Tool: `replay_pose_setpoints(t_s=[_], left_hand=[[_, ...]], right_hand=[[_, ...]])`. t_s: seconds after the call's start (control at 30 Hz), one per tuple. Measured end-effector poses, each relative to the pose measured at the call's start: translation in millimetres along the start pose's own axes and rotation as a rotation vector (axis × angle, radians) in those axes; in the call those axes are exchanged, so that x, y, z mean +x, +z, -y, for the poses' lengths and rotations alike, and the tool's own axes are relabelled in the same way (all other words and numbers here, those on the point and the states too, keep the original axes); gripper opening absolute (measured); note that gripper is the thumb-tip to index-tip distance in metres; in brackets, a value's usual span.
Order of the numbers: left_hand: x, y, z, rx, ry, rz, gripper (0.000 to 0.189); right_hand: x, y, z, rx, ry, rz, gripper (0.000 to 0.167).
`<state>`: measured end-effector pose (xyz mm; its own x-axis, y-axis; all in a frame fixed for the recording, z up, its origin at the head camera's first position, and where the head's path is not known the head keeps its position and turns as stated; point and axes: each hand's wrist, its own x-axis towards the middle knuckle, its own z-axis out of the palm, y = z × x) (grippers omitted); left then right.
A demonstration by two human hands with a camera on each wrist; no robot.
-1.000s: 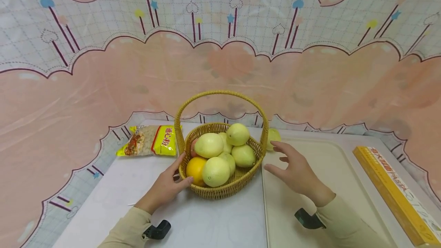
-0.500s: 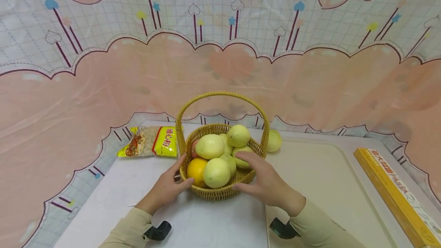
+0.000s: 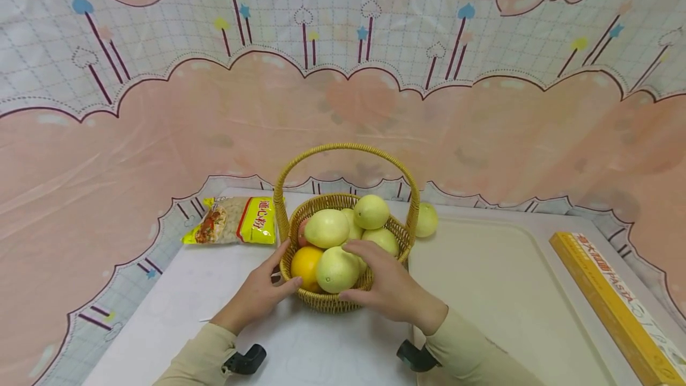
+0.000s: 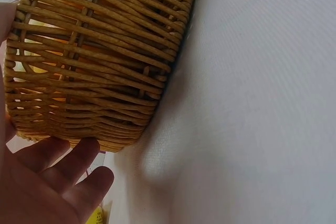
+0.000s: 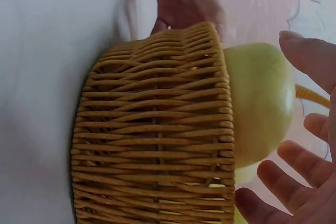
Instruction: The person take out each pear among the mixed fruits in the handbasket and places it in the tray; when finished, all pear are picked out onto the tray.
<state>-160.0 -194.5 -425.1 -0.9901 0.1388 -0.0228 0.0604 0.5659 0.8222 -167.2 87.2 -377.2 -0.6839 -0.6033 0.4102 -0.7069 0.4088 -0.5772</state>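
Observation:
A wicker basket [image 3: 343, 301] with a tall arched handle stands mid-table, filled with several pale green, melon-like fruits, an orange [image 3: 305, 267] and a partly hidden reddish fruit [image 3: 302, 233]. My left hand [image 3: 259, 293] holds the basket's left end, thumb at the front rim and fingers around the outer wall; the left wrist view shows its fingertips [image 4: 86, 148] against the weave. Over the basket's front right, my right hand [image 3: 393, 288] is spread around the front pale green melon [image 3: 336, 270]. In the right wrist view a gap shows between its thumb and that melon.
A yellow-ended food bag [image 3: 230, 220] lies left of the basket. Behind the basket's right side sits another pale green fruit [image 3: 427, 220]. A cream tray [image 3: 482, 290] covers the right of the table, with a long yellow pasta box [image 3: 616, 302] on its right side.
My right hand has moved left from beside the basket, over its right rim, to the front melon. The left hand has stayed on the basket.

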Motion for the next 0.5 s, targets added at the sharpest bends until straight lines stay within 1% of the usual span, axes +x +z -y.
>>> replay_pose_setpoints(t_s=[0.23,0.5], left_hand=[[-1.2,-0.9,0.0,0.003,0.003,-0.002,0.088],[-1.3,-1.6,0.2,0.015,0.001,0.004,0.088]], right_hand=[[7.0,7.8,-0.7,-0.008,0.036,0.034,0.069],[11.7,14.5,-2.0,-0.005,0.061,0.043,0.068]])
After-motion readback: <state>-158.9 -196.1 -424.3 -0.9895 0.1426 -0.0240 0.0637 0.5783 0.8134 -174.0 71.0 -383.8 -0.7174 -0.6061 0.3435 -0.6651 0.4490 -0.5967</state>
